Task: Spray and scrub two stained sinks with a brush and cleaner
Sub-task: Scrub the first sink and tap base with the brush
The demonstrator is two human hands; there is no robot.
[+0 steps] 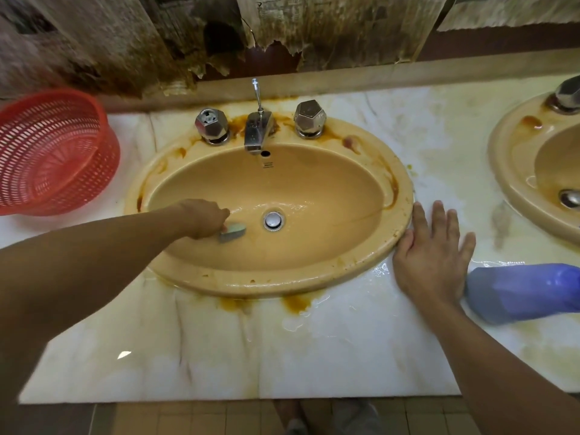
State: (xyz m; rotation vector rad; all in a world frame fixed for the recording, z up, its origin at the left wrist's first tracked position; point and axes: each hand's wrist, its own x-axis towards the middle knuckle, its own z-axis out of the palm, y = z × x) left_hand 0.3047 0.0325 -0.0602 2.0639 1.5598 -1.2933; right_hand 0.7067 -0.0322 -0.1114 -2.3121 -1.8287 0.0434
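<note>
A tan oval sink (pixel 314 183) with rust-brown stains along its rim sits in a wet marble counter (pixel 251 356). Inside the bowl, left of the chrome drain (pixel 273 220), my left hand (pixel 204 218) grips a small pale-green brush (pixel 233 232) pressed against the basin floor. My right hand (pixel 434 255) lies flat with fingers spread on the counter, touching the sink's right rim. A second stained sink (pixel 514 171) is partly in view at the right edge. A blue cleaner bottle (pixel 524 291) lies on its side just right of my right wrist.
A red plastic mesh basket (pixel 53 152) stands on the counter at the left. A chrome tap (pixel 257 130) with two faceted knobs (pixel 212 125) (pixel 310 119) sits at the sink's back. Peeling stained paper covers the wall behind. Tiled floor shows below the counter edge.
</note>
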